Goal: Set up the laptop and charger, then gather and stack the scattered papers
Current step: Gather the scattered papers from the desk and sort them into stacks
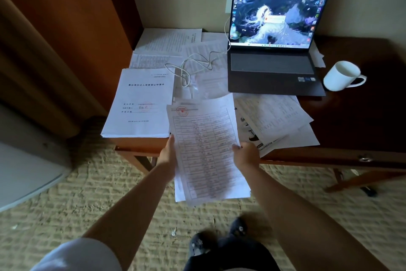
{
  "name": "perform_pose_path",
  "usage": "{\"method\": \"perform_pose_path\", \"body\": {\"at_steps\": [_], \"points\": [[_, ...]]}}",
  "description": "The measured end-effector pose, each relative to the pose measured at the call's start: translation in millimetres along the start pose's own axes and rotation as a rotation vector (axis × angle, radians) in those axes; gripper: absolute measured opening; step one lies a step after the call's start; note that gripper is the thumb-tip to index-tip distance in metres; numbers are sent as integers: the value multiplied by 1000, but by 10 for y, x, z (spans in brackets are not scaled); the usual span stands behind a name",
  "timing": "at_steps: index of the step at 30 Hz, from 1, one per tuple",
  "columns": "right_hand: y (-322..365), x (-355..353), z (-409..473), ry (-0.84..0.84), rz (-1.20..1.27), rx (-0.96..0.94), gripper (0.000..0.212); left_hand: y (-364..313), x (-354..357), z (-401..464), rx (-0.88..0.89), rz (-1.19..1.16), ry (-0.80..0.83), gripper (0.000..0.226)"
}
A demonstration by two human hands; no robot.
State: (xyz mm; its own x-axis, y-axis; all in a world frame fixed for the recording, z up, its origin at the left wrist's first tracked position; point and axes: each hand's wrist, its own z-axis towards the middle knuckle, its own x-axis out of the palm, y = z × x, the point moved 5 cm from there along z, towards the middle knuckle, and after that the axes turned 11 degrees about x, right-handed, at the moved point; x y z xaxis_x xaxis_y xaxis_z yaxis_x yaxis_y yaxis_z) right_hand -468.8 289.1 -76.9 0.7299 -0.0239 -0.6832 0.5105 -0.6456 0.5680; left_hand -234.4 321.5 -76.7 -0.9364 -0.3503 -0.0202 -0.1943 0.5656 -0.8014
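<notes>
Dark surface | laptop on, charger cable plugged | my left fingers and right fingers pinch 1 sheaf of papers | more papers lie scattered

both arms reach forward; left hand and right hand each grip something.

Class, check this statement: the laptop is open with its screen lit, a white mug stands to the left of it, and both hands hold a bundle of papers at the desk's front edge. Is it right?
One detail is wrong. The head view shows the white mug to the right of the laptop, not the left. The rest holds: the screen is lit, and the left hand and right hand hold the papers.
</notes>
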Motion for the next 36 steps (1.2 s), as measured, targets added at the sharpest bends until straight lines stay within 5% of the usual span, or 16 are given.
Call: {"method": "perform_pose_path", "body": {"at_steps": [6,20,24,29,36], "points": [[-23,-286,0,-189,127,52,39,-69,-54,-70,35,18,0,42],[83,-56,-68,103,-136,-114,30,-185,-91,-131,264,149,90,28],[131,79,-132,220,-85,-77,50,-93,-77,11,248,219,124,23],[210,15,-221,135,9,-44,56,-198,-93,-22,330,415,-11,25],[839,-423,-398,-16,345,-296,31,-939,85,-495,689,188,-232,32]]}}
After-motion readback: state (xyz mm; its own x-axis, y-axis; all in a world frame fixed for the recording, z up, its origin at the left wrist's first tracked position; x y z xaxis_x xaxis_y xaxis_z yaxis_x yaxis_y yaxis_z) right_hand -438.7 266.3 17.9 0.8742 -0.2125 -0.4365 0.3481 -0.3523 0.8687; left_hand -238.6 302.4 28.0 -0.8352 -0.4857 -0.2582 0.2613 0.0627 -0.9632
